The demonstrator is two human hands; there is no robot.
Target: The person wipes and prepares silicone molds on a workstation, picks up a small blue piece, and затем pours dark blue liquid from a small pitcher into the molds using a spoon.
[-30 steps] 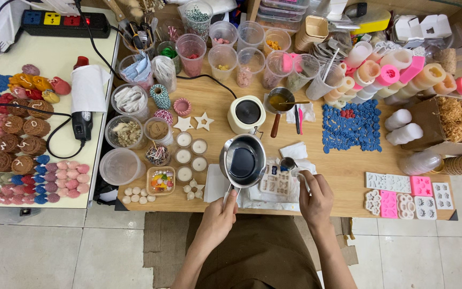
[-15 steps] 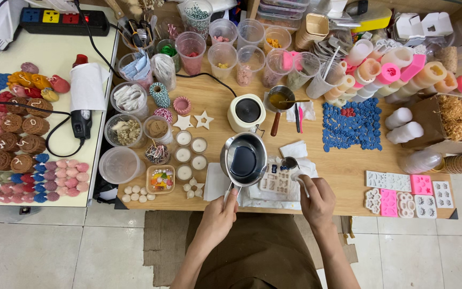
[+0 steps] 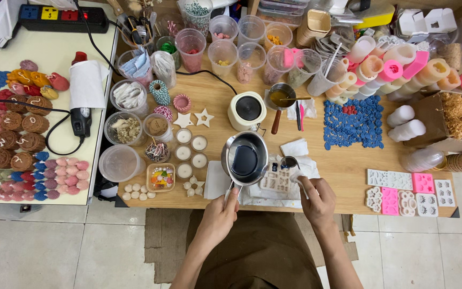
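The left hand (image 3: pixel 221 215) has a closed grip on the handle of a shiny metal pot (image 3: pixel 244 159). The pot has dark blue liquid in it and sits over the front of the tabletop (image 3: pixel 343 166). The right hand (image 3: pixel 317 196) has a closed grip on a small metal cup (image 3: pixel 289 162), held over a white mold tray (image 3: pixel 276 181). Both arms reach up from below. A cream round heater (image 3: pixel 247 110) stands just behind the pot. Little white candles (image 3: pixel 191 151) sit to the left.
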